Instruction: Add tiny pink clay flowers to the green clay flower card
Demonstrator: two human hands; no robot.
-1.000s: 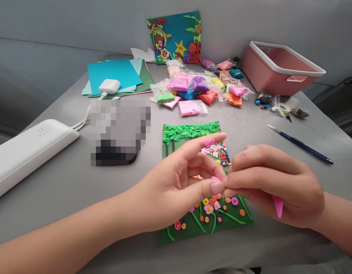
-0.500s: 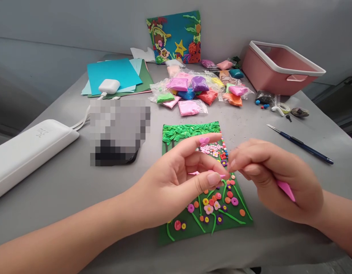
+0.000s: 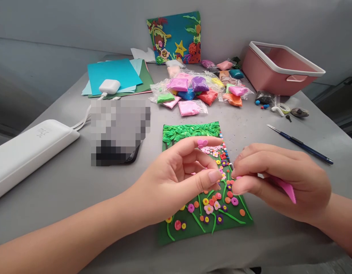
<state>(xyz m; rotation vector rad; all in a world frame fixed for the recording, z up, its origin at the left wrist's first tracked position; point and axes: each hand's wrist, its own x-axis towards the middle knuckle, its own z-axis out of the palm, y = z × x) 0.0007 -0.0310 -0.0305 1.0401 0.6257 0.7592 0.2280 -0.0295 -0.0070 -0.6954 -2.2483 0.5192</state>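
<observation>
Head view: left hand (image 3: 178, 180) curled, contents unclear.
Pink two-lobed clay piece (image 3: 202, 143): on forefinger; brushing could dislodge it.
Right hand (image 3: 290, 171): grips pointed pink plastic tool (image 3: 287, 189).

"Is there any writing to read?"
"A faint, slanted number (image 3: 42, 132) on the white power bank (image 3: 27, 156). It looks like 35, though I can't be certain."
"And the mark beside the digits?"
"Too small to make out."

Two hands (image 3: 178, 182) (image 3: 287, 179), two clay pictures (image 3: 213, 213) (image 3: 172, 36), one pink bin (image 3: 267, 76), one blue tool (image 3: 300, 144), one power bank (image 3: 30, 152).
</observation>
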